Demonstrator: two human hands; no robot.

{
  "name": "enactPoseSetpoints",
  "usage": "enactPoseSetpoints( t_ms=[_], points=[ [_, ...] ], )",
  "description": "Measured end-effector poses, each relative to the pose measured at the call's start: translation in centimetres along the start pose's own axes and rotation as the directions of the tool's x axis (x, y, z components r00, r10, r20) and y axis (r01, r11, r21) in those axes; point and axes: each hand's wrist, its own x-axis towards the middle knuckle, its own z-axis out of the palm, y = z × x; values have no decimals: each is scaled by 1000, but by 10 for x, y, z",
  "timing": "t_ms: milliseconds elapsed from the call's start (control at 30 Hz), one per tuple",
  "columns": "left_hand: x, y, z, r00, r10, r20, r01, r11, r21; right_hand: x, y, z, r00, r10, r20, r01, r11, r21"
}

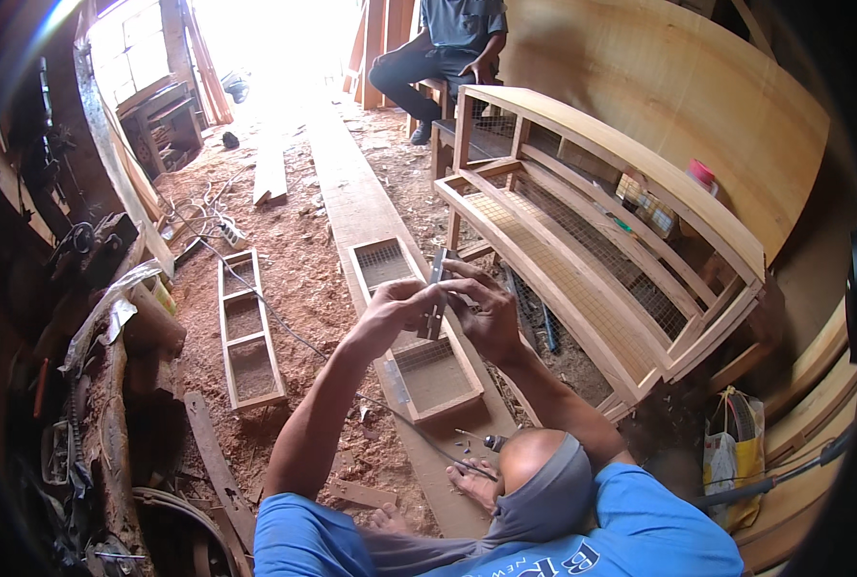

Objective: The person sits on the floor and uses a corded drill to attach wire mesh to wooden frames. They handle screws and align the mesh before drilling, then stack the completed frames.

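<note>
Raised over a long wooden plank (337, 183), my two hands meet on a narrow dark metal piece that looks like a hinge (436, 306). The fingers of my left hand (399, 306) pinch it from the left. My right hand (488, 310) grips its other side, with the fingers bent around the upper part. Below them a wooden frame with wire mesh (449, 408) lies on the plank, partly hidden by my hands. A small metal plate (397, 381) sits on that frame's left edge. Beside my bent knee lies a tool with a thin bit (493, 442).
A second mesh frame (258, 400) lies on the shavings to the left, with a cable (284, 320) running past it. On the right stands a large wooden cage (582, 279) with wire mesh. Another person (452, 48) sits at the back. Scrap wood and tools crowd the left.
</note>
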Motion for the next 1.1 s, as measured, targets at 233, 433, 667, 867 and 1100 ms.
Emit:
enactPoseSetpoints(
  t_ms=[233, 433, 667, 867, 1100],
  points=[
    [5, 2, -5, 941, 203, -271, -153, 969, 196, 1, 4, 12, 901, 430, 52, -396, 770, 500],
    [5, 3, 0, 939, 180, -293, -135, 976, 169, -2, 1, 16, 808, 500, 312, -577, 565, 590],
    [7, -6, 10, 916, 188, -353, -143, 978, 152, -5, 2, 24, 777, 560, 287, -609, 555, 567],
    [10, -12, 8, 913, 237, -332, -198, 969, 148, -6, 4, 19, 788, 544, 289, -601, 577, 553],
    [11, -14, 5, 941, 211, -266, -209, 977, 36, -4, 2, 19, 686, 591, 424, -652, 242, 718]
  ],
)
